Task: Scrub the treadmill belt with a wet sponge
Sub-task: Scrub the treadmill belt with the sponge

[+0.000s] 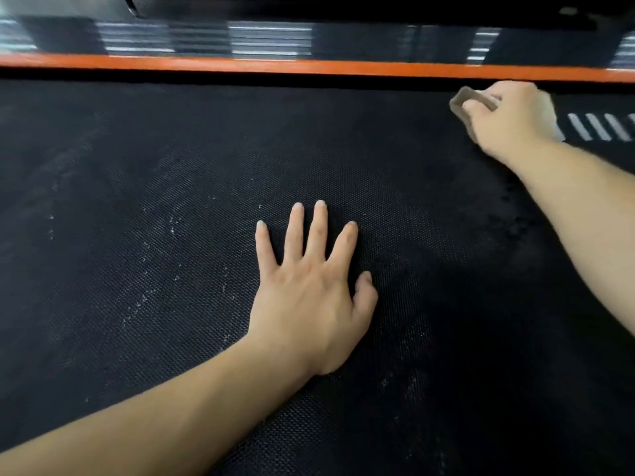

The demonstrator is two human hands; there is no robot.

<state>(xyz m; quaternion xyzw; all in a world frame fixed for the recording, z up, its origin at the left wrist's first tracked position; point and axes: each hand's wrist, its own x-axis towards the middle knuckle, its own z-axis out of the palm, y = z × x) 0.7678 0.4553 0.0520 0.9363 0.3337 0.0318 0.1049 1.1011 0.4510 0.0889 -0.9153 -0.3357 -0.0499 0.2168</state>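
The black textured treadmill belt point(137, 235) fills most of the view, with pale dust specks and faint smears across its left and middle. My left hand point(309, 290) lies flat on the belt near the centre, fingers straight and spread. My right hand point(505, 118) is at the belt's far right, close to the orange strip, its fingers curled round a pale beige sponge point(462, 97) that sticks out to the left of the fingers and touches the belt. The sponge and hand are blurred.
An orange strip point(309, 67) runs along the belt's far edge, with a black side rail bearing silver ribs point(271, 39) behind it. White slanted stripes point(601, 127) are printed on the belt at the far right.
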